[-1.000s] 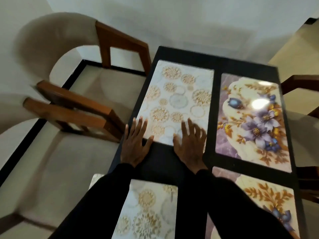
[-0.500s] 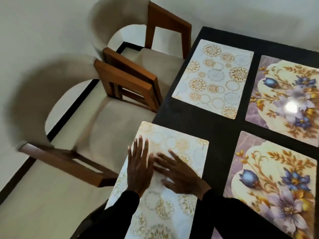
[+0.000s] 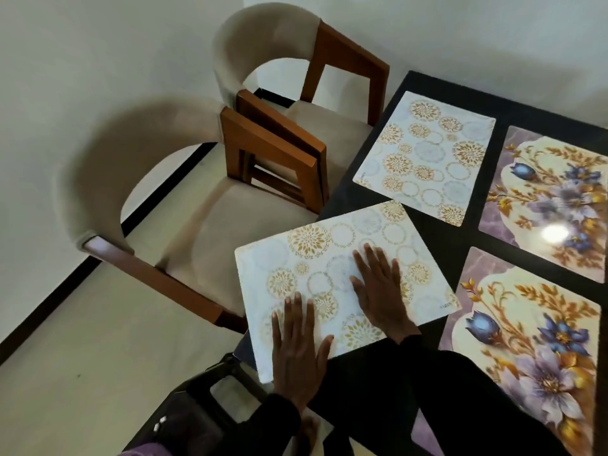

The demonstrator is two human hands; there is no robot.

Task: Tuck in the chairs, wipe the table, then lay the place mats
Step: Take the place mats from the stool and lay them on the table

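Note:
A white place mat with gold circles [image 3: 316, 258] lies skewed on the near left of the black table [image 3: 437, 238], its left corner hanging past the table's edge. My left hand [image 3: 297, 350] lies flat on its near part, fingers straight. My right hand [image 3: 378, 291] presses flat on its middle. A second gold-circle mat [image 3: 427, 156] lies farther back. Two purple flower mats [image 3: 552, 199] [image 3: 533, 350] lie on the right side. Two beige chairs with brown wooden arms [image 3: 197, 225] [image 3: 329, 93] stand at the table's left side.
White walls close in behind the chairs and the table. A black skirting line [image 3: 65, 284] runs along the pale floor at the left. A dark object [image 3: 210, 390] sits low by my left arm.
My hands left the far gold-circle mat and came to the near one. The near mat has turned and slid, and my hands have spread apart on it. The view swung left.

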